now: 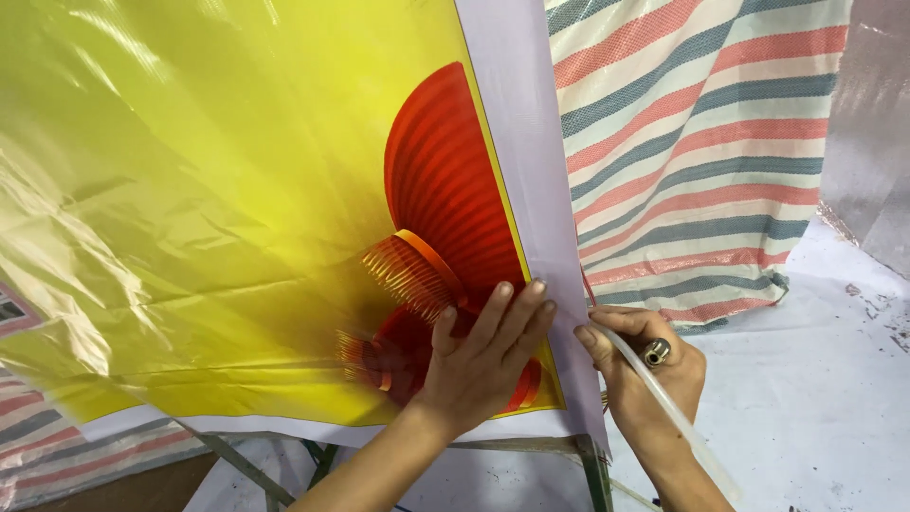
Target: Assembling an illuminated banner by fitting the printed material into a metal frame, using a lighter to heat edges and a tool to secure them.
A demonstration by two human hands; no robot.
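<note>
A large glossy yellow banner (218,190) with a red fan picture (445,190) and a pale grey border strip (531,161) is stretched over a metal frame (588,465). My left hand (483,356) lies flat on the banner's lower right part, fingers spread toward the border. My right hand (645,370) sits just right of the border edge, closed around a small metal-tipped tool (656,353) with a clear plastic hose (664,403) running down past my wrist. The tool's tip at the banner edge is hidden by my fingers.
A striped red, grey-green and white tarpaulin (692,142) hangs behind the banner at right. A white sheet covers the floor (815,398). A silvery sheet (872,123) stands at the far right. Frame legs (246,469) show below the banner.
</note>
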